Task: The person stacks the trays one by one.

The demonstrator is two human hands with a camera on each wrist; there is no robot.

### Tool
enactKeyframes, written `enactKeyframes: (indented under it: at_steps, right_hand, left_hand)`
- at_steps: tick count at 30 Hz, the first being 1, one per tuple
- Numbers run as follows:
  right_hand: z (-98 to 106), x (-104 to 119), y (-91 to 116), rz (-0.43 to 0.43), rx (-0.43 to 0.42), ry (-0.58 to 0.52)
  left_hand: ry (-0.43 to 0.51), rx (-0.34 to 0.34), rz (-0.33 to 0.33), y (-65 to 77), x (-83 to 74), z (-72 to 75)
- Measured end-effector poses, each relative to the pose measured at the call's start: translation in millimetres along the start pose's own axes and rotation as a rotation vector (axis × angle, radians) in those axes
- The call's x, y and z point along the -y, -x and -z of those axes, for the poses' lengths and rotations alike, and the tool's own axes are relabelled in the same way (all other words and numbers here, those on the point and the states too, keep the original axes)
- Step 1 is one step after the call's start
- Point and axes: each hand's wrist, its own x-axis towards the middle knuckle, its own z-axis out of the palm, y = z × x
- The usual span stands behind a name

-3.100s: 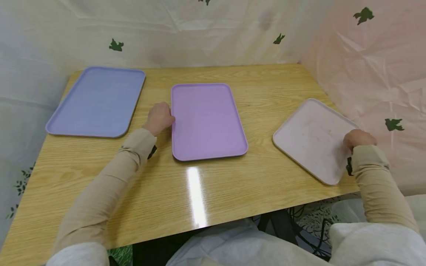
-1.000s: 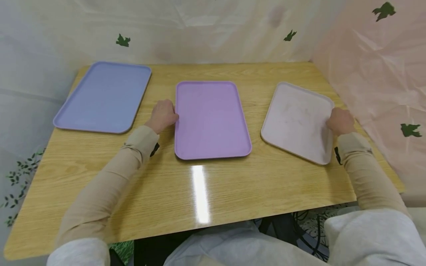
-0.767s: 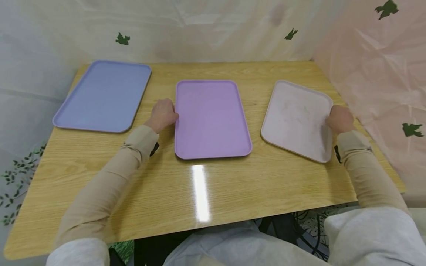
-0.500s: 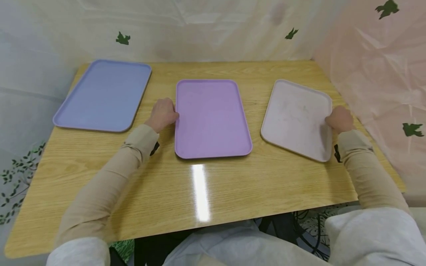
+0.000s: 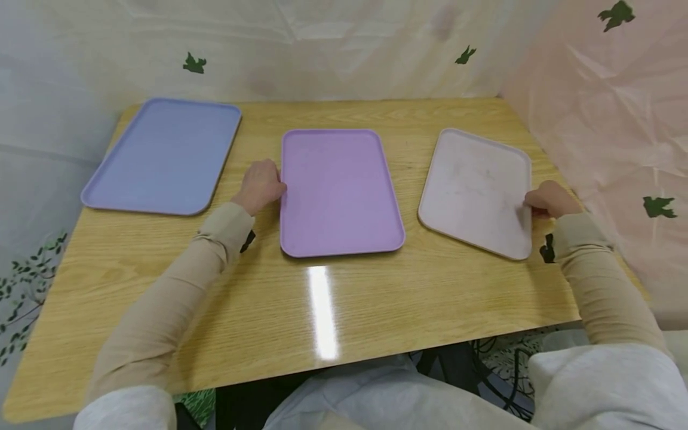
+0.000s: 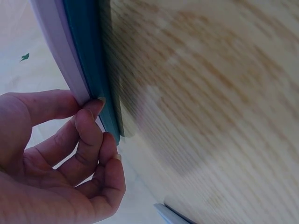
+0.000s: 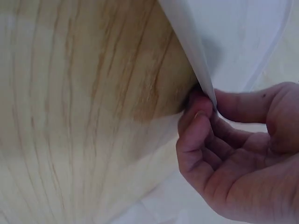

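A rectangular purple tray (image 5: 344,197) lies at the middle of the table. My left hand (image 5: 260,185) pinches its left rim, thumb above and fingertips below. In the left wrist view a teal layer (image 6: 88,46), like a second tray's edge, shows directly under the purple one, at the fingertips. To the right is a pale pink tray (image 5: 475,191) with faint smudges, turned at an angle. My right hand (image 5: 553,199) holds its right edge; in the right wrist view the thumb is on top and the curled fingers are beneath the rim (image 7: 191,51).
A blue tray (image 5: 166,155) lies at the back left of the wooden table (image 5: 258,322). Hanging sheets with green bird shapes (image 5: 194,63) stand behind and to the right. Black cables (image 5: 516,382) hang below the front edge.
The pale pink tray has moved left and away from the front edge, turning straighter, with my right hand on it. Lately that hand's hold has shifted slightly nearer me. My left hand stays put.
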Motion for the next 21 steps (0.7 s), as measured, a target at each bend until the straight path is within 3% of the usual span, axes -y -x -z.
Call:
enactKeyframes:
  at_steps: [7,16,21]
  right_hand:
    - [-5,-4,-1,-0.014,-0.060,-0.046]
    - [-3,3,3,-0.050,-0.106,-0.190]
    - [-1,9,9,-0.032,-0.119,-0.190]
  left_hand:
    - [0.008,0.017,0.004,-0.7,0.0,-0.2]
    - [0.011,0.030,0.024,2.1,3.0,4.8]
    - [-0.067,-0.044,0.051,3.2,1.0,7.2]
